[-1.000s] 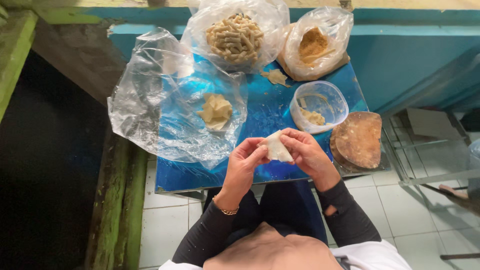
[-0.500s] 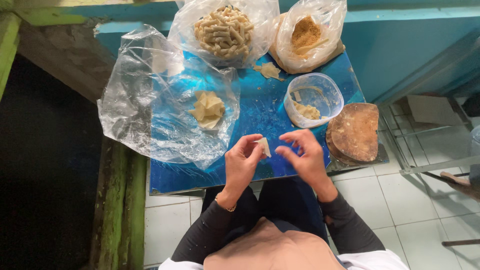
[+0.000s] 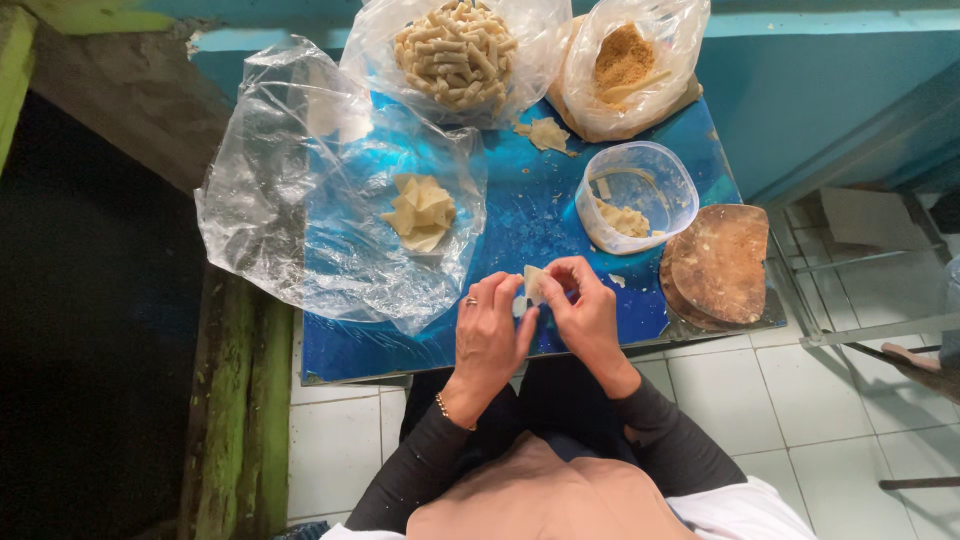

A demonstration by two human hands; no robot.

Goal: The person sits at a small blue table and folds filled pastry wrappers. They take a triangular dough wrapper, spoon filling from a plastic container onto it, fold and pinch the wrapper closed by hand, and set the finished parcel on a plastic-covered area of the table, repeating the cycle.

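Observation:
Both hands meet over the near edge of a blue table (image 3: 540,215). My left hand (image 3: 490,335), with a ring on one finger, and my right hand (image 3: 585,310) pinch a small pale dough wrapper (image 3: 534,285) between their fingertips. To the left lies a stack of flat pale wrappers (image 3: 420,212) inside a large clear plastic bag (image 3: 290,210). A clear plastic tub (image 3: 635,195) with some pale filling stands just beyond my right hand.
At the far edge are a bag of rolled pastry sticks (image 3: 455,50) and a bag of brown crumbly filling (image 3: 625,60). A loose wrapper scrap (image 3: 545,133) lies between them. Round wooden boards (image 3: 720,265) sit at the right. White tiled floor lies below.
The wrapper looks smaller and more folded than a second ago. Both hands have closed in tighter around it and stayed above the table's near edge.

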